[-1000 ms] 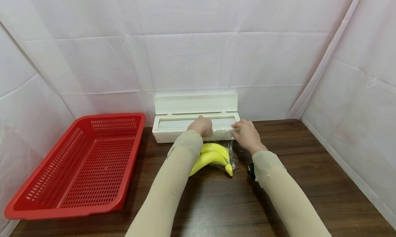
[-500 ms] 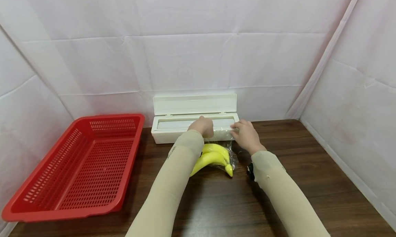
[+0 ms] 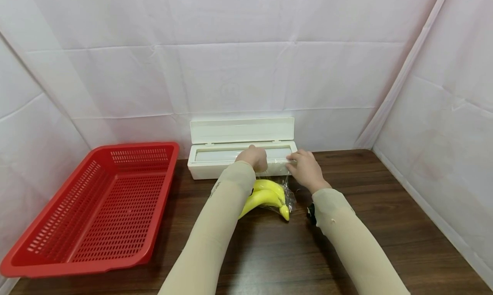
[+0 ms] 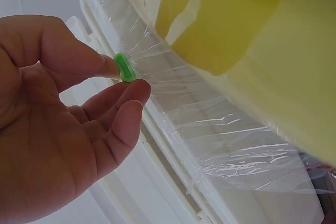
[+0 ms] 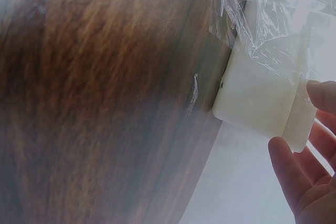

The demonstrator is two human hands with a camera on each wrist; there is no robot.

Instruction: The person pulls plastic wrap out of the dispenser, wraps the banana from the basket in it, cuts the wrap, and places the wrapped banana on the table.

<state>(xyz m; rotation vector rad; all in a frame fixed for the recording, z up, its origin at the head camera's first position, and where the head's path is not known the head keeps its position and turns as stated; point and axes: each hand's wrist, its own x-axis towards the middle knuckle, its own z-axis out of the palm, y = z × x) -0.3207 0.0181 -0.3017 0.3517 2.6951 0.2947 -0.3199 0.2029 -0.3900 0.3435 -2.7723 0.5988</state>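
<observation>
In the head view, a white cling film box (image 3: 209,171) stands lid up against the back wall, a pale roll inside. Yellow bananas (image 3: 264,197) lie before it on the table, partly hidden by my left sleeve. Clear cling film (image 4: 231,163) stretches from the box's edge to the bananas and bunches at their right side. My left hand (image 3: 255,157) pinches a small green slider (image 4: 125,67) at the box's front edge between thumb and fingertip. At the box's right end, my right hand (image 3: 307,170) holds the corner, thumb and fingers around it.
A red perforated basket (image 3: 158,239) stands on the left of the dark wooden table (image 3: 385,226). White sheeting (image 3: 231,72) encloses the back and sides. The raised box lid (image 3: 242,130) sits close to the back sheet.
The head view has shifted slightly. My left hand has edged a little to the right along the box front; the right hand stays at the box's end.
</observation>
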